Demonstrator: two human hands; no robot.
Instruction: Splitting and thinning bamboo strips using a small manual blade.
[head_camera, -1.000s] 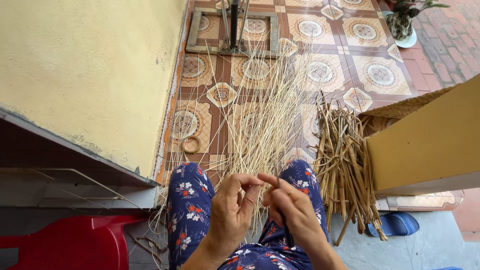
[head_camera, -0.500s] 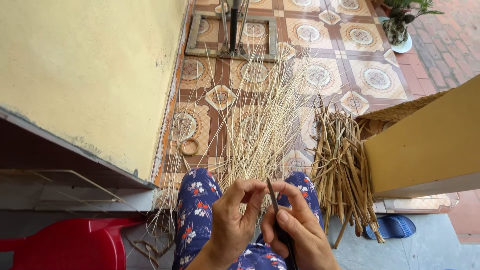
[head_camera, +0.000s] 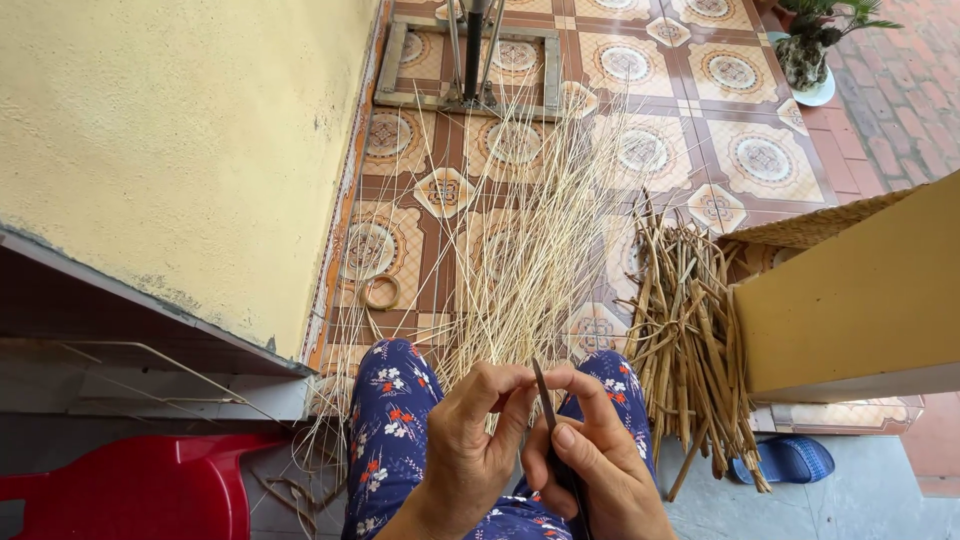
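Note:
My left hand (head_camera: 478, 440) and my right hand (head_camera: 595, 455) meet over my lap, above blue floral trousers (head_camera: 392, 430). The right hand grips a thin dark blade (head_camera: 544, 398) that points up between the fingers. The left hand pinches one thin pale strip from a fan of long straw-coloured strips (head_camera: 530, 230) that spreads away from my knees over the tiled floor. The strip's lower end is hidden between my fingers.
A bundle of thicker brown cane pieces (head_camera: 690, 330) lies to the right by a tan board (head_camera: 850, 300). A yellow wall (head_camera: 170, 150) stands at left, a red plastic stool (head_camera: 120, 490) below it. A small ring (head_camera: 381, 292), a metal stand (head_camera: 470, 60), a potted plant (head_camera: 810, 50) and a blue sandal (head_camera: 790, 458) sit around.
The view has tilted down slightly and my hands have risen closer together. The dark blade now stands upright between my right fingers, nearer the strip that my left hand holds.

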